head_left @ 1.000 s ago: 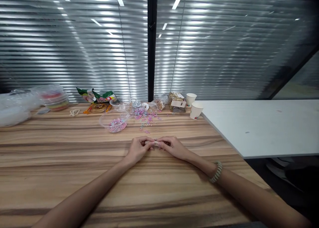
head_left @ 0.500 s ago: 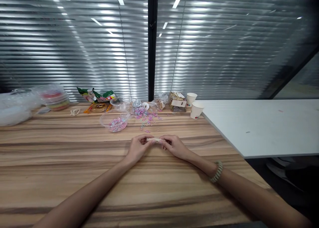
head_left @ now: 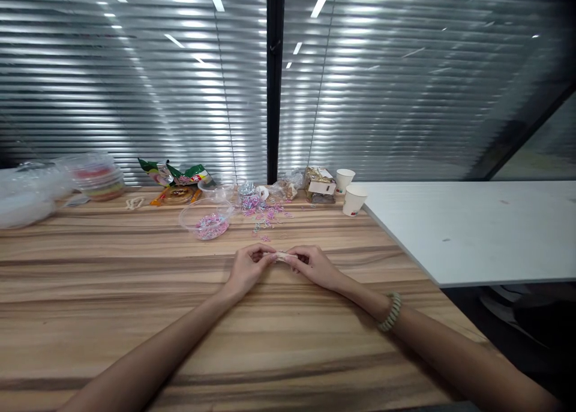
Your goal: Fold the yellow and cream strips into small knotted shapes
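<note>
**Pale strip [head_left: 284, 256] pinched from both sides near a clear bowl [head_left: 185, 220]**

The left hand [head_left: 246, 268] closes thumb and fingers on one side of the strip, and the right hand [head_left: 315, 268] grips the other side in the same way. The strip spans the gap between them, nearer the person than the bowl and off to its right. Whether it touches the wooden table [head_left: 270, 346] cannot be told. A braided bracelet [head_left: 390, 312] circles the right arm.

Small pink and bluish pieces [head_left: 210, 226] lie inside the bowl, and a loose heap [head_left: 252, 204] of similar ones spreads just right of it. Farther right of the bowl are a small box [head_left: 321, 185] and two paper cups [head_left: 355, 201], then a white table [head_left: 490, 238]. Behind the bowl and to its left sits a green packet [head_left: 194, 174]; farther left of it are stacked tubs [head_left: 96, 178]. Window blinds [head_left: 180, 100] rise behind the bowl.
</note>
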Tool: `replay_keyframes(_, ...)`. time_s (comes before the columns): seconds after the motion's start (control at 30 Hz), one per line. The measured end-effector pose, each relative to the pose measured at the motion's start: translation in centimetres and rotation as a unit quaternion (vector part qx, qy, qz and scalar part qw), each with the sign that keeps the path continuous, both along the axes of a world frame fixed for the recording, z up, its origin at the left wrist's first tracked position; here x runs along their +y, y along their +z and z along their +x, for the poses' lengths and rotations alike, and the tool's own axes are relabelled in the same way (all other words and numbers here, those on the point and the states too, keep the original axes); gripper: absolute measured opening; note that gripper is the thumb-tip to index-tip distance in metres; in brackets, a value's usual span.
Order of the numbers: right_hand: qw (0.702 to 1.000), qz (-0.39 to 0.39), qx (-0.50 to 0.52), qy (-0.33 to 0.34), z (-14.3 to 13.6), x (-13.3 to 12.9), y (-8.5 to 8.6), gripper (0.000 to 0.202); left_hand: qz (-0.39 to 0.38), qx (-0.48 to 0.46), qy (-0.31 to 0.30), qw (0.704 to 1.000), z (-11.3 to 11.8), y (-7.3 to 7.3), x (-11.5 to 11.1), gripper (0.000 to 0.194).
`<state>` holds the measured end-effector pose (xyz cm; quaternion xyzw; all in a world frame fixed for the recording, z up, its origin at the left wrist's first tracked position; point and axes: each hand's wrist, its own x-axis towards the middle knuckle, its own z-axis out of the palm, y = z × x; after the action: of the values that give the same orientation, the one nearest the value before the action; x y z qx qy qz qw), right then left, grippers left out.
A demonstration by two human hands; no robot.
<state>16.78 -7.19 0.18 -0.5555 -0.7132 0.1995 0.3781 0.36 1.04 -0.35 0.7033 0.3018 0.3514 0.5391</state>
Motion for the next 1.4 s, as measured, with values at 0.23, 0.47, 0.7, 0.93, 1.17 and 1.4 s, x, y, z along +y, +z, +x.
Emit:
replay_keyframes(0.23,0.999,-0.018,0.027,0.008,-0.06,0.02,-0.12,0.036,0.015,0.002,-0.004,1.0,-0.01,-0.36,0.21,0.019)
replay_keyframes(0.47,0.999,-0.017,0.025,0.018,0.0,0.07,-0.18,0.036,0.02,-0.014,-0.006,1.0,-0.02,-0.18,0.14,0.019)
replay_keyframes(0.7,1.0,0.003,-0.008,0.015,0.05,0.07,-0.18,0.033,0.037,0.014,-0.022,0.999,-0.18,-0.37,0.21,0.021)
replay_keyframes(0.93,0.999,0.024,-0.033,0.032,0.07,-0.02,0.04,0.033,0.074,0.028,-0.046,0.996,-0.18,-0.57,0.43,0.022)
replay_keyframes(1.17,0.999,0.016,-0.039,0.028,0.24,0.13,-0.19,0.036,0.075,0.027,-0.06,0.995,-0.16,-0.08,0.17,0.023)
replay_keyframes(1.4,1.0,-0.012,-0.008,0.014,-0.23,-0.02,0.2,0.032,0.097,0.047,-0.041,0.993,-0.09,-0.36,0.18,0.024)
